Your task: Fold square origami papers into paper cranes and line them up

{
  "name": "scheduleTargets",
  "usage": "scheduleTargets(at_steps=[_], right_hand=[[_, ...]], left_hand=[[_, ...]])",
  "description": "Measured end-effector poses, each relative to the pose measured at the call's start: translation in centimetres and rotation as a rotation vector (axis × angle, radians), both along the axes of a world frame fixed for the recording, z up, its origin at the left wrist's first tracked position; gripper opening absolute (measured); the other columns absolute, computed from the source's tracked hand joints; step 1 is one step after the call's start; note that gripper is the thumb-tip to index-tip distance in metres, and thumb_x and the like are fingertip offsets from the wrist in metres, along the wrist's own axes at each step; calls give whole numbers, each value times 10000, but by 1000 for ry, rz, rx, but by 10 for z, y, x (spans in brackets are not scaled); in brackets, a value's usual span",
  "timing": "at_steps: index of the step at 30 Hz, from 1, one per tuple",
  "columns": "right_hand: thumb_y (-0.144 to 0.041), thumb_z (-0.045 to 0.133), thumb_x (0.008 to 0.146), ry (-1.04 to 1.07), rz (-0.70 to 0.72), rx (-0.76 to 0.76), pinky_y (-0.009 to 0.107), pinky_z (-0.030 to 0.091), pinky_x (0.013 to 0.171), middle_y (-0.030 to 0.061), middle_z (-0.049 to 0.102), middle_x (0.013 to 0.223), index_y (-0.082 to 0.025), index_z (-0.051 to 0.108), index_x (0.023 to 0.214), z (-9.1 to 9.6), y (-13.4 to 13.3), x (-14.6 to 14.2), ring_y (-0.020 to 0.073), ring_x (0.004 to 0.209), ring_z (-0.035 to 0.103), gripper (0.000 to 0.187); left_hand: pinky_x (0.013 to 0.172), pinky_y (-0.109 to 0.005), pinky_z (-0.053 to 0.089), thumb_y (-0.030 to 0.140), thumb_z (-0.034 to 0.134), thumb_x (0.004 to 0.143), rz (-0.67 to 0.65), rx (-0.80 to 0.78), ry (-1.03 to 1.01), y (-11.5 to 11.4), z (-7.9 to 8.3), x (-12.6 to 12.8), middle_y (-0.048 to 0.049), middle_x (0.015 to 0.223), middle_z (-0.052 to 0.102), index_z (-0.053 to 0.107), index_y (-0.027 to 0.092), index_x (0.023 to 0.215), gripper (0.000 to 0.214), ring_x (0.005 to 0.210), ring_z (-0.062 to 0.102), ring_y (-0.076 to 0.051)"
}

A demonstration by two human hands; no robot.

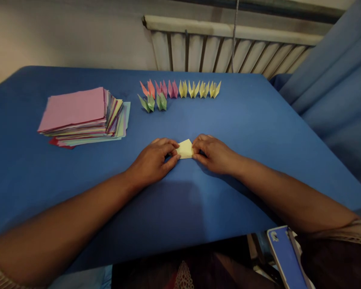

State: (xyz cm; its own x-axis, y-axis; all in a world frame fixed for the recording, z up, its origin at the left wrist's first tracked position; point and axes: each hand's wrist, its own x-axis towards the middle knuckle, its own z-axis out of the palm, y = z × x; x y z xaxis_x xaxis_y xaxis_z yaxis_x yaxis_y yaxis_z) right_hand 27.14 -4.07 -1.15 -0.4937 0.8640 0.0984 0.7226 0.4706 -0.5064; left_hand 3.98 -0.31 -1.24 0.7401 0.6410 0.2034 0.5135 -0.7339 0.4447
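A small pale yellow folded paper point(185, 149) lies on the blue table point(246, 128), near its middle. My left hand point(155, 160) pinches the paper's left edge with curled fingers. My right hand point(214, 153) grips its right edge, fingers closed on it. Both hands rest on the tabletop with the paper between them.
A stack of coloured paper sheets point(83, 117), pink on top, sits at the left. A row of several folded paper figures point(180, 90) in orange, pink, yellow and green stands behind the hands. A radiator point(225, 50) lines the wall. A blue phone point(287, 257) lies in my lap.
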Motion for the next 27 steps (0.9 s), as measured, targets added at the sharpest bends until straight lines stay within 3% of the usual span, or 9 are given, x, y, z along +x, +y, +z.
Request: scheduleTargets(at_steps=[9,12,15,20,27], right_hand=[[-195,536,894,-116,-136,40,362,409,852,67,577,909,-184,584,831,1,-4,-8,188,839,519,80],[-197,542,893,-128,-136,58,354,412,831,67,579,908,-180,595,854,2,-4,-8,190,836,517,68],[-180,511,914,-157,-106,81,345,418,812,78,601,934,-170,621,920,6,-7,-8,201,863,531,110],[-137,450,942,-310,22,95,353,421,752,104,640,1005,-183,682,978,15,-17,-10,226,889,557,239],[-139,456,943,-338,51,109,377,440,795,116,673,1045,-189,695,1014,17,-29,-5,237,887,583,254]], left_hand=[[919,-446,470,286,540,884,70,13,19,0,1,5,-74,1033,667,579,184,783,149,979,606,-227],[884,-431,485,261,563,860,93,7,21,0,0,4,-60,971,665,584,188,857,75,932,606,-220],[893,-414,487,223,550,870,44,41,13,0,0,2,-68,1046,664,618,190,990,142,980,599,-217],[915,-442,467,217,488,924,-96,167,144,-4,6,-2,-73,1174,683,700,202,1037,241,1037,602,-246],[932,-466,460,274,496,933,-105,259,299,-15,15,-4,-85,1256,671,709,189,1107,288,1087,604,-282]])
